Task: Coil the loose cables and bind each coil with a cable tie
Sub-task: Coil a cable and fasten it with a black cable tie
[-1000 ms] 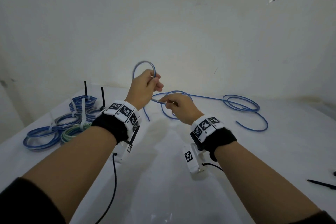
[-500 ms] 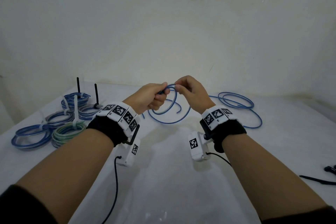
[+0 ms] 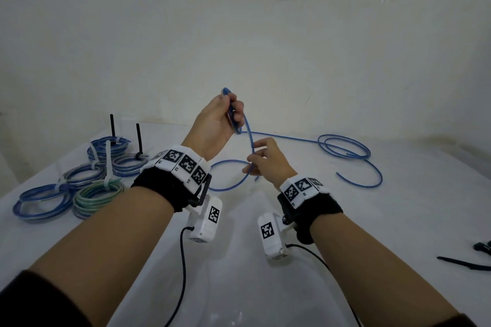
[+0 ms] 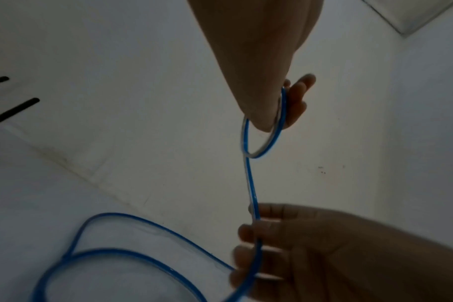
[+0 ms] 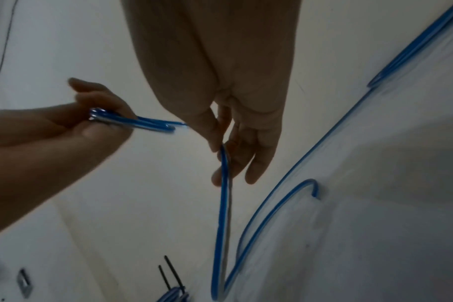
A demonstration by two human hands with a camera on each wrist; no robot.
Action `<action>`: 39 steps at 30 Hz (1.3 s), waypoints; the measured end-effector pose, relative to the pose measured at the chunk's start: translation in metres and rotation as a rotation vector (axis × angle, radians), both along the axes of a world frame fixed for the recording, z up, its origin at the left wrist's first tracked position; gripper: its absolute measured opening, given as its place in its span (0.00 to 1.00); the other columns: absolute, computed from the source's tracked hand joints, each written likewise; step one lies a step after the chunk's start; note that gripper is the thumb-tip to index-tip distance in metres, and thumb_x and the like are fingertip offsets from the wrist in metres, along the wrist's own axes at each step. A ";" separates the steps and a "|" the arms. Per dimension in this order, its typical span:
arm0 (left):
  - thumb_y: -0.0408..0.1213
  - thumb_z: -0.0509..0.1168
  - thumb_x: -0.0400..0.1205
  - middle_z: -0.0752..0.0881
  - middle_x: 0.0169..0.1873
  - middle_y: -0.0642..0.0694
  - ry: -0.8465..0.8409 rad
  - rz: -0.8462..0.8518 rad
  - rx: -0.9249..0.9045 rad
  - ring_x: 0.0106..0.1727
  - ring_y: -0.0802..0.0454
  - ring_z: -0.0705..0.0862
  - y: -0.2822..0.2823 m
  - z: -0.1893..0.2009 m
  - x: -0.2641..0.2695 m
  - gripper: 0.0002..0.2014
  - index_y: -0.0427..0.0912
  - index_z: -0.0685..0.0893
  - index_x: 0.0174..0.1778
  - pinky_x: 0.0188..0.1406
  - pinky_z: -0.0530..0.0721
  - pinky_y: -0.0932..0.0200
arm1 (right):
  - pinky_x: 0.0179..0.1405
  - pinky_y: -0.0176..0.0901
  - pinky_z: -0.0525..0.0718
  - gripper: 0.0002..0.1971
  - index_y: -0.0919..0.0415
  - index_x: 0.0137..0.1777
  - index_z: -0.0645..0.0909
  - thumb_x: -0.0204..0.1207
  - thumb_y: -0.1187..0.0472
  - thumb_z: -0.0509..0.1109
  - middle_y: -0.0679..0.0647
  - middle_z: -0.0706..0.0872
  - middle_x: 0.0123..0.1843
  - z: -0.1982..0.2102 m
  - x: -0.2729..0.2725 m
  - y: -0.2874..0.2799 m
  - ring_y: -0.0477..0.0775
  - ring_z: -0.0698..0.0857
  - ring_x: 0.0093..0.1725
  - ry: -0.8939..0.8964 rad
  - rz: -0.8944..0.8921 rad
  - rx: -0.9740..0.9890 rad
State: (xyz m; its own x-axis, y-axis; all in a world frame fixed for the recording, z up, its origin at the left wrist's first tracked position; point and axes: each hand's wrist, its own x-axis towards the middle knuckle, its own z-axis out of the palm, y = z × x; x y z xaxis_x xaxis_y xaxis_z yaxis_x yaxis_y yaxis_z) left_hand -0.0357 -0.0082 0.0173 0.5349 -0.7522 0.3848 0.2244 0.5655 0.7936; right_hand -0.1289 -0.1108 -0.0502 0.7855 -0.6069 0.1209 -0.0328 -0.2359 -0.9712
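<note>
Head view: our left hand (image 3: 216,125) is up off the table (image 3: 265,260), fingers curled round a small starter loop of the blue cable (image 3: 345,147). Our right hand (image 3: 265,160), lower and nearer, pinches the strand running down from it; the slack trails toward the table's far right edge.

Left wrist: strand runs near vertical between both hands.

Right wrist: fingers (image 5: 253,167) loosely around it, so we'd guess the next wrap goes up.

Head view looks down over both forearms; wrist views sit close under palms, sharing blue cable (image 3: 249,141) between grips.
</note>
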 end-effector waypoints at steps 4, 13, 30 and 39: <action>0.32 0.49 0.88 0.84 0.41 0.43 -0.430 0.259 0.174 0.41 0.52 0.84 -0.006 -0.015 0.002 0.09 0.42 0.71 0.45 0.49 0.84 0.61 | 0.38 0.41 0.83 0.15 0.64 0.63 0.75 0.79 0.74 0.58 0.54 0.77 0.40 0.008 0.000 0.004 0.50 0.78 0.30 0.000 0.009 -0.016; 0.37 0.49 0.88 0.85 0.42 0.47 -1.261 0.497 0.568 0.45 0.49 0.86 -0.004 -0.039 0.019 0.07 0.40 0.70 0.48 0.46 0.83 0.55 | 0.37 0.40 0.86 0.11 0.63 0.52 0.71 0.76 0.76 0.67 0.64 0.86 0.46 0.021 -0.013 0.005 0.53 0.83 0.33 -0.043 0.117 0.128; 0.39 0.48 0.87 0.80 0.32 0.42 -1.038 0.354 1.067 0.33 0.49 0.73 -0.001 -0.048 0.044 0.16 0.42 0.75 0.37 0.36 0.72 0.56 | 0.40 0.43 0.89 0.12 0.72 0.51 0.81 0.83 0.69 0.56 0.64 0.84 0.40 0.032 -0.040 -0.019 0.53 0.88 0.36 -0.215 0.305 0.535; 0.47 0.46 0.89 0.66 0.18 0.51 -0.466 -0.077 0.772 0.17 0.57 0.60 -0.003 -0.043 0.003 0.23 0.37 0.76 0.36 0.20 0.64 0.65 | 0.28 0.32 0.84 0.10 0.69 0.43 0.79 0.83 0.67 0.60 0.52 0.84 0.25 0.025 -0.032 -0.034 0.43 0.83 0.24 -0.422 -0.026 0.702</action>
